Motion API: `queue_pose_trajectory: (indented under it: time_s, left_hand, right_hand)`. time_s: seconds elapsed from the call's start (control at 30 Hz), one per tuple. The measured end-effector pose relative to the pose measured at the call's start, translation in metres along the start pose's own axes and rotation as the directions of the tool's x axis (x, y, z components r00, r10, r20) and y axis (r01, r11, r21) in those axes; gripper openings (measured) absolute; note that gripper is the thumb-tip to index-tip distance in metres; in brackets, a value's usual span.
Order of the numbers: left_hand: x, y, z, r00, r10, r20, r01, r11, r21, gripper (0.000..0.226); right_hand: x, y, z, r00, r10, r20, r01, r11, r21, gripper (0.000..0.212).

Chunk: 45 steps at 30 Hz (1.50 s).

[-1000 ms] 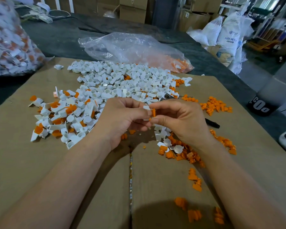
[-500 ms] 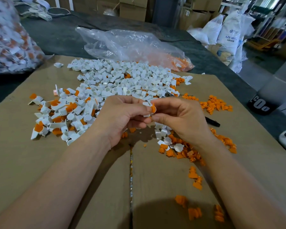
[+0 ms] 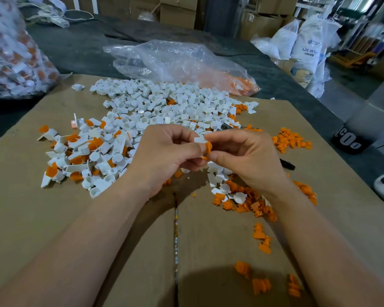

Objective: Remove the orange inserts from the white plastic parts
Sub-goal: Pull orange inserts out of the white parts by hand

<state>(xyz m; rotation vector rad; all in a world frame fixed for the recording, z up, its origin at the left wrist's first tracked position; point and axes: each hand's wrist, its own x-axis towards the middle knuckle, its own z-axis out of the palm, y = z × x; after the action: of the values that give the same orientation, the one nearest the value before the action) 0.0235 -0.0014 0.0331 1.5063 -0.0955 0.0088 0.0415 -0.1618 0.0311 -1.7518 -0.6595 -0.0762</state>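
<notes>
A left hand (image 3: 164, 156) pinches a small white moulded plastic part (image 3: 198, 140) at its fingertips. The right hand (image 3: 246, 158) pinches the small orange plastic insert (image 3: 208, 147) between thumb and forefinger. Both pieces look light, stiff and probably slippery, so the insert is best gripped by its exposed end
</notes>
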Motion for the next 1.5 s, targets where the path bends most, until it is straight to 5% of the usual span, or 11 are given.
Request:
queue_pose_trajectory:
  time_s: [0.27,0.67,0.93,1.5]
  left_hand:
    - [-0.0013,-0.0019,0.0012,0.997,0.075,0.006,-0.075,0.996,0.048,0.020]
    - [-0.0008,-0.0021,0.0012,1.000,-0.008,0.013,0.008,1.000,0.000,0.014]
    - [0.0021,-0.0033,-0.0030,0.999,-0.046,-0.003,0.046,0.998,-0.043,0.012]
    - [0.0024,-0.0014,-0.0005,0.991,-0.135,0.018,0.136,0.987,-0.091,0.011]
  right_hand:
    - [0.0017,-0.0021,0.0013,0.984,0.171,0.052,-0.174,0.984,0.047,0.013]
    - [0.0022,-0.0015,-0.0015,0.970,0.220,0.104,-0.227,0.972,0.061,0.008]
    - [0.0019,-0.0015,0.0003,0.994,0.085,0.068,-0.090,0.992,0.084,0.032]
    - [-0.0004,0.0009,0.0048,0.999,-0.045,-0.010,0.044,0.995,-0.085,0.039]
